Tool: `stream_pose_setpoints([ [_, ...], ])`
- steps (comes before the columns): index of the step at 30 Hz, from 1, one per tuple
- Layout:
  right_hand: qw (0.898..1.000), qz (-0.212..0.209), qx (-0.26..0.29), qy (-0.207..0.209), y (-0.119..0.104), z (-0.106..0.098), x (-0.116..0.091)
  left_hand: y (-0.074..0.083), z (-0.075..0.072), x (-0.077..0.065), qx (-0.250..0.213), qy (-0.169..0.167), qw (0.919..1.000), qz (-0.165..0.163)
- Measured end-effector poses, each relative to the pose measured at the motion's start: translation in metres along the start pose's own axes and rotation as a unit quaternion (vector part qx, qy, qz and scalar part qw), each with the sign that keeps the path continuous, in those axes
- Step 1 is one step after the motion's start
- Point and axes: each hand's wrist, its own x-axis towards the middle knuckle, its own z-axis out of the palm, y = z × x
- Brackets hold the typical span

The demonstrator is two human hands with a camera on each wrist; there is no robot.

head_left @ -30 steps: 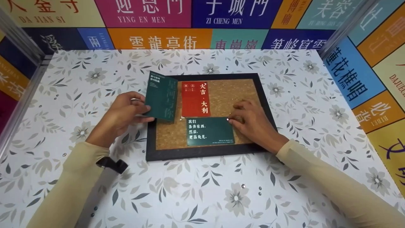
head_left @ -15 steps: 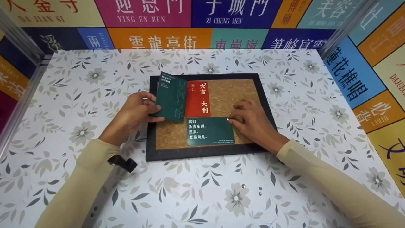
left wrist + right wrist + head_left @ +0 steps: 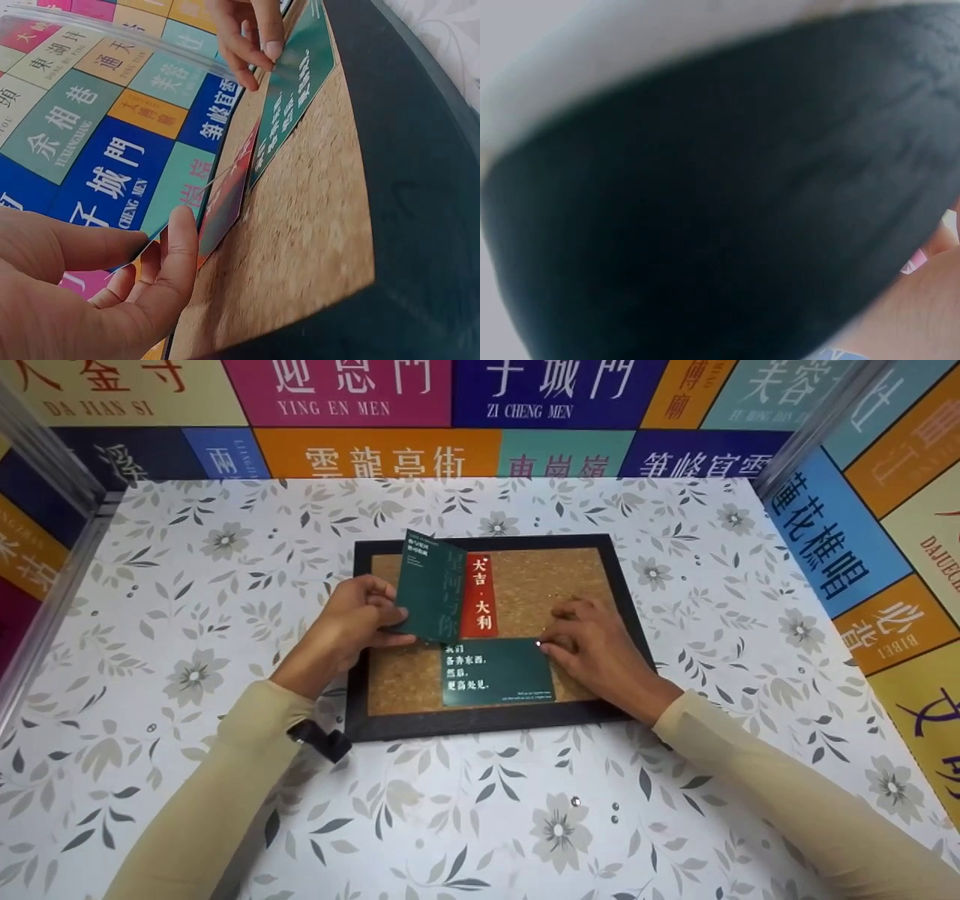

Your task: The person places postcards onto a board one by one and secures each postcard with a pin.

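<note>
My left hand (image 3: 356,622) pinches a dark green card (image 3: 427,585) by its left edge between thumb and fingers. This card is tilted over the board and overlaps much of a red card (image 3: 481,596); the left wrist view has it nearly edge-on. A second green card (image 3: 499,671) lies crosswise on the cork board (image 3: 525,585), below the red one. My right hand (image 3: 589,641) has curled fingers at that card's top right corner, its thumb and finger meeting at a small pale pushpin (image 3: 538,643). A small pin (image 3: 486,558) sits at the red card's top.
The cork board has a black frame (image 3: 480,721) and lies on a floral-patterned tabletop (image 3: 225,585). Walls of coloured panels with large lettering (image 3: 405,454) stand behind and at both sides. The right wrist view is mostly blocked by a blurred dark surface (image 3: 705,195).
My left hand has moved rightward with the green card, from the board's left edge to over the red card, covering more of it. The right hand has stayed in place.
</note>
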Motion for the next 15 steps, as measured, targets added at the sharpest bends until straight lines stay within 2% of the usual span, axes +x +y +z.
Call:
stream_pose_setpoints([
  [6, 1.0, 0.004, -0.001, -0.002, 0.001, 0.0, 0.001, -0.002, 0.01, 0.004, -0.016, -0.009, 0.9998, 0.001],
  [15, 1.0, 0.014, 0.002, -0.012, -0.002, -0.002, 0.0, -0.005, 0.023, 0.013, -0.016, -0.012, 0.9998, 0.004],
])
